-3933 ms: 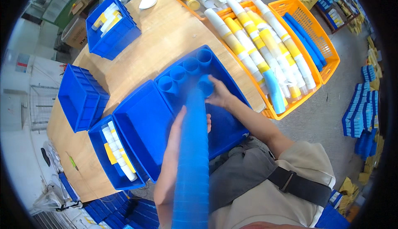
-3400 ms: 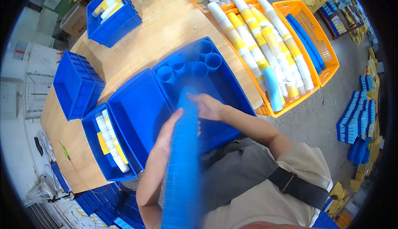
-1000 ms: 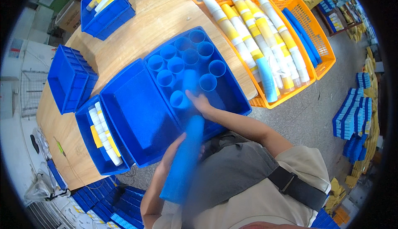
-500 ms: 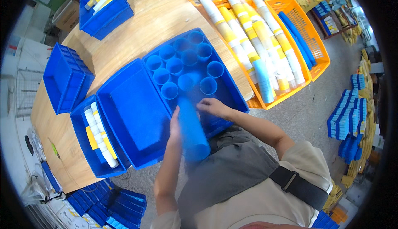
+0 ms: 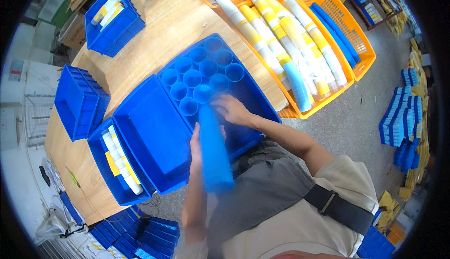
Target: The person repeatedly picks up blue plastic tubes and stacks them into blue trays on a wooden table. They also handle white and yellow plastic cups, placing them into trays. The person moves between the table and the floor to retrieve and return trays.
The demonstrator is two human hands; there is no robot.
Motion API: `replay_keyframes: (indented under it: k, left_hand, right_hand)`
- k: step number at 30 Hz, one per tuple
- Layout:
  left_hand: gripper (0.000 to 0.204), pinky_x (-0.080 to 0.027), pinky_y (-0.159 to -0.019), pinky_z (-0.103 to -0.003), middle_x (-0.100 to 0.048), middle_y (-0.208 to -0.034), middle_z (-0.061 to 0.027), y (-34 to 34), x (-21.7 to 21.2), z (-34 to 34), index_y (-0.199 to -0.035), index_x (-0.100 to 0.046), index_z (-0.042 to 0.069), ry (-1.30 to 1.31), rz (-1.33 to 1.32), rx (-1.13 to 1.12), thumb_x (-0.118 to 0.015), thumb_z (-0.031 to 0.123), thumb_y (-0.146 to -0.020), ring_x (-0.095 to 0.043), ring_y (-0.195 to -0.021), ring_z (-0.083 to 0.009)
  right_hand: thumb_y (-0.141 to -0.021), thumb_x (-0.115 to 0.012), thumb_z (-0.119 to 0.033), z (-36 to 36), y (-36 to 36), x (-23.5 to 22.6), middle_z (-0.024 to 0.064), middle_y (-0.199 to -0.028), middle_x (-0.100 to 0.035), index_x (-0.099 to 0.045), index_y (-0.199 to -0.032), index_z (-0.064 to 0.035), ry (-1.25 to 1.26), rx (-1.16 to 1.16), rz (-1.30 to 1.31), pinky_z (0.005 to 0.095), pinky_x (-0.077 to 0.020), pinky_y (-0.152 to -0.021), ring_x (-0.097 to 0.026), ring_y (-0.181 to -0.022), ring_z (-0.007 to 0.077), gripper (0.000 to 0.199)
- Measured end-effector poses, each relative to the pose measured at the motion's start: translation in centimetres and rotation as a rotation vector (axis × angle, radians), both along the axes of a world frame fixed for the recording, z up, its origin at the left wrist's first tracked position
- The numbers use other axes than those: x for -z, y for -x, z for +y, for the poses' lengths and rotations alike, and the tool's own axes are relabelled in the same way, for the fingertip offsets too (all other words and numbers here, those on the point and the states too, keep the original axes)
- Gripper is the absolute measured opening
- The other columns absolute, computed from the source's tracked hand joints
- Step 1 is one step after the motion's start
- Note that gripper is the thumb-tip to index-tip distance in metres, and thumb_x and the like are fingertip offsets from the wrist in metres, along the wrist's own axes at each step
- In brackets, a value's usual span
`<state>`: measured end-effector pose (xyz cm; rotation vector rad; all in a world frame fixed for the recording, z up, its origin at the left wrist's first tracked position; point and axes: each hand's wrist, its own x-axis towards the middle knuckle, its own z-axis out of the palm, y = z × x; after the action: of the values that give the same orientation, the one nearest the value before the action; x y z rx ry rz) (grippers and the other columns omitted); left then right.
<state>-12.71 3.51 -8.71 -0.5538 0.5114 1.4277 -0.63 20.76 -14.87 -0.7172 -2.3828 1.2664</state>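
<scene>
The stack of blue cups (image 5: 213,151) is held upright over the near edge of the bin (image 5: 255,102), steadied along its side by the left hand (image 5: 197,139), whose fingers are wrapped about it. It has grown much shorter than it was a few seconds ago, when it reached well past the lower edge of the view. Its top is gripped by the right hand (image 5: 232,110), the fingers closed on the uppermost cup just above the bin floor. More single cups (image 5: 199,74) are now stood in rows in the far half of the bin than a few seconds ago, which suggests that the filling is well advanced, though the near half is still bare. An empty bin (image 5: 154,137) lies beside it on the counter (image 5: 154,34), and orange baskets (image 5: 337,29) of white and yellow stacks lie farther right.
</scene>
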Motion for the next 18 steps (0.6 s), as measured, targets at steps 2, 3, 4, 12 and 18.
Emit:
replay_keyframes:
  k: [2, 3, 4, 12, 18]
  left_hand:
    - [0.076, -0.059, -0.085, -0.042, -0.057, -0.116, -0.0247, -0.3, -1.1, -0.4, -0.133, -0.044, -0.011, -0.003, 0.059, 0.014, -0.058, 0.055, -0.098, -0.064, -0.100, -0.0335]
    - [0.071, -0.059, -0.083, -0.041, -0.062, -0.114, -0.0235, -0.4, -1.7, -0.7, -0.130, -0.051, -0.008, 0.011, 0.077, 0.018, -0.053, 0.056, -0.100, -0.066, -0.096, -0.0310]
    - [0.068, -0.059, -0.080, -0.039, -0.066, -0.111, -0.0223, -0.5, -2.4, -1.1, -0.127, -0.057, -0.005, -0.006, 0.082, 0.016, -0.047, 0.057, -0.102, -0.068, -0.092, -0.0285]
    - [0.072, -0.061, -0.079, -0.038, -0.062, -0.111, -0.0226, -2.1, -6.4, -1.3, -0.133, -0.049, -0.010, 0.044, 0.200, 0.136, -0.050, 0.056, -0.102, -0.067, -0.094, -0.0286]
    - [0.064, -0.061, -0.075, -0.038, -0.071, -0.102, -0.0198, -1.8, -9.6, -0.1, -0.131, -0.056, -0.004, 0.120, 0.475, 0.606, -0.049, 0.054, -0.103, -0.071, -0.088, -0.0263]
  right_hand:
    - [-0.095, -0.064, -0.014, 0.3, 0.1, 0.5, 0.0162, -0.139, -0.060, -0.068, -0.124, -0.0085, 0.175, -0.016, 0.042, 0.0460, -0.0443, -0.108, -0.056, -0.126, 0.0386, 0.030]
    - [-0.095, -0.063, -0.013, 0.4, 0.0, 0.6, 0.0164, -0.140, -0.059, -0.068, -0.125, -0.0084, 0.228, -0.051, 0.112, 0.0450, -0.0439, -0.109, -0.056, -0.127, 0.0393, 0.030]
    - [-0.097, -0.062, -0.015, 0.4, -0.2, 0.4, 0.0171, -0.142, -0.058, -0.067, -0.126, -0.0071, 0.287, -0.033, 0.055, 0.0438, -0.0436, -0.109, -0.056, -0.128, 0.0381, 0.031]
    - [-0.100, -0.059, -0.049, -2.9, -3.1, -5.3, 0.0182, -0.130, -0.061, -0.046, -0.141, -0.0008, 1.833, 0.056, 0.122, 0.0443, -0.0395, -0.112, -0.058, -0.122, 0.0294, 0.065]
    - [-0.098, -0.051, -0.065, -1.8, -4.1, -9.0, 0.0193, -0.130, -0.059, -0.048, -0.137, -0.0050, 1.477, 0.399, 0.358, 0.0519, -0.0404, -0.111, -0.057, -0.123, 0.0312, 0.072]
